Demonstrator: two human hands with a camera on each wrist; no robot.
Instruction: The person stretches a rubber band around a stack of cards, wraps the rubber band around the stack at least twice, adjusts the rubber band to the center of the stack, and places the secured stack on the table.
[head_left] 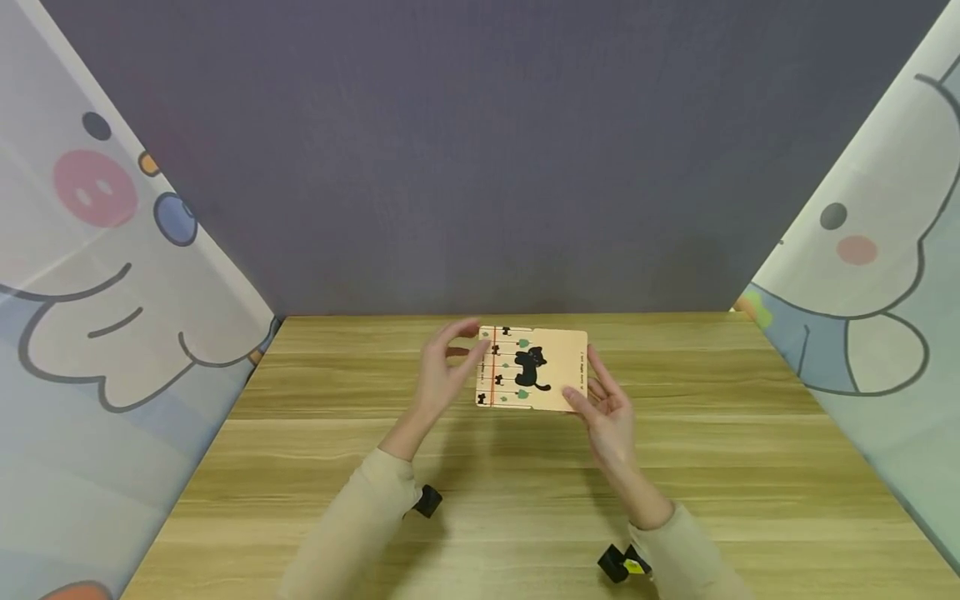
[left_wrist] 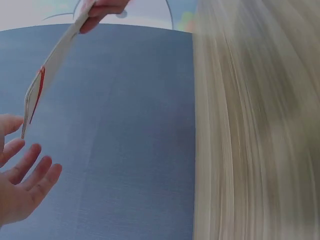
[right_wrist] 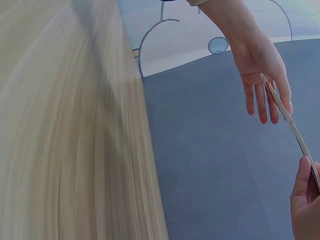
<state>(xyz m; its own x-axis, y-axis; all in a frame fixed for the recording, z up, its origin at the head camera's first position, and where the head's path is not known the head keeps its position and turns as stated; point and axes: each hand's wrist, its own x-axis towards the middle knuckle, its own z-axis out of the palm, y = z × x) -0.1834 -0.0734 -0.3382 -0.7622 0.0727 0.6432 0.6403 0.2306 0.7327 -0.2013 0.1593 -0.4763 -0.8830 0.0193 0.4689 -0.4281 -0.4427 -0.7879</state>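
Your right hand (head_left: pixel 611 423) pinches the cat-print booklet (head_left: pixel 564 360) above the table (head_left: pixel 750 433); your left hand (head_left: pixel 441 371), spread, thumb touches its end near the red band (head_left: pixel 492 367).

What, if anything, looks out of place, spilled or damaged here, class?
Nothing looks spilled or damaged. One mild oddity: in the left wrist view the notebook bows slightly near its red band rather than lying flat, perhaps from handling. Its lettering also runs sideways along the right-hand edge in the head view.
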